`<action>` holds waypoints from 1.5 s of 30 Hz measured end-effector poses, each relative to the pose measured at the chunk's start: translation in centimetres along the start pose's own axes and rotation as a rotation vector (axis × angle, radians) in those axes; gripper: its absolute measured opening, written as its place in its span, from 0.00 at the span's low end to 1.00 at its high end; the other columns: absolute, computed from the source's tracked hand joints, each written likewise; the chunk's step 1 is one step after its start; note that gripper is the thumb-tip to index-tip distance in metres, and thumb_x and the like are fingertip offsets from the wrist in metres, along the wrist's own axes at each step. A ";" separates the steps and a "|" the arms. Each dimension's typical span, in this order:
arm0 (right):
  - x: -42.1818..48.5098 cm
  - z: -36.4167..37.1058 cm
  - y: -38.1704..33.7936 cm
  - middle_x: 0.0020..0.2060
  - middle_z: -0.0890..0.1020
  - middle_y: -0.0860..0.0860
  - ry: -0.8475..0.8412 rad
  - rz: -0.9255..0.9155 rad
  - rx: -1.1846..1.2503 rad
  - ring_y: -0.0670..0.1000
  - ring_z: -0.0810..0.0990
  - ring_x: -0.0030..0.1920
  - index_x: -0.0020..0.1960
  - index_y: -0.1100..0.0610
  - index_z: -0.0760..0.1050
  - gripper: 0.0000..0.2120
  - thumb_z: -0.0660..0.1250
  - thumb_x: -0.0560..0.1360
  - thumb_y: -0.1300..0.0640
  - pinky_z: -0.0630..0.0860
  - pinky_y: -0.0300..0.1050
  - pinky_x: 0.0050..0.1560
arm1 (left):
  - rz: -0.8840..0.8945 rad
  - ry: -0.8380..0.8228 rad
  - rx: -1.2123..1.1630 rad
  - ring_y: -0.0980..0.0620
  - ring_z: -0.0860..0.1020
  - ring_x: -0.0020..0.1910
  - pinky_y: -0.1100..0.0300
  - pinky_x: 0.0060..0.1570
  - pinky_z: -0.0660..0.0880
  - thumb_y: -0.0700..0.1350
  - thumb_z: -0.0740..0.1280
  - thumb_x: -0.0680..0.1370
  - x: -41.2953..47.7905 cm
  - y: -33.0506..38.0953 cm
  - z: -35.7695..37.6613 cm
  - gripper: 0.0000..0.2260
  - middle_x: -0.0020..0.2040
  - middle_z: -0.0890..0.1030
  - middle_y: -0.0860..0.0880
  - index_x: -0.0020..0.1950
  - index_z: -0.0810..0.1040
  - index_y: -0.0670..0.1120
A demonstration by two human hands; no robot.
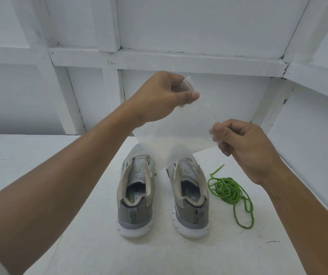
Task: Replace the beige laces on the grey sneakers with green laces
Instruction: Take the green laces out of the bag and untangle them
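Head: clear bag (189, 124) above grey sneakers (128, 208)

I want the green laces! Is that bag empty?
Empty: the clear bag shows nothing inside, and the green laces lie tangled on the table.

Clear bag (189, 124) up in mid-air, translucent, one slack corner drooping low. Beneath, white counter (80, 245), rough-painted, a few dark specks (272, 242) toward the right. Behind, white wall (198, 22) crossed by white beams (179, 58), paint chipped at the joints
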State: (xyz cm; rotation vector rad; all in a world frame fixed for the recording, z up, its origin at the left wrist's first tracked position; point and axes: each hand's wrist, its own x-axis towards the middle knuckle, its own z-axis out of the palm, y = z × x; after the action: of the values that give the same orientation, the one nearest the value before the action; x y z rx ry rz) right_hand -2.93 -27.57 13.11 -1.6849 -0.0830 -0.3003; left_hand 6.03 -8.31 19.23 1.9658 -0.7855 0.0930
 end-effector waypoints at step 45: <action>9.5 -14.5 13.3 0.38 0.77 0.54 0.383 0.425 -0.106 0.48 0.75 0.34 0.43 0.60 0.75 0.05 0.69 0.77 0.62 0.76 0.34 0.30 | -0.622 -0.060 0.056 0.43 0.81 0.48 0.54 0.44 0.80 0.35 0.66 0.76 7.5 -11.3 16.8 0.22 0.58 0.76 0.37 0.67 0.63 0.36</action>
State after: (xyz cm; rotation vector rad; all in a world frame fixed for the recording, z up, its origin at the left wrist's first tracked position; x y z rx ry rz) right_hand 7.09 -44.82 4.18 -1.6737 0.5773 -0.3027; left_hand 14.02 -22.16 4.69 2.1883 -0.1816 -0.3175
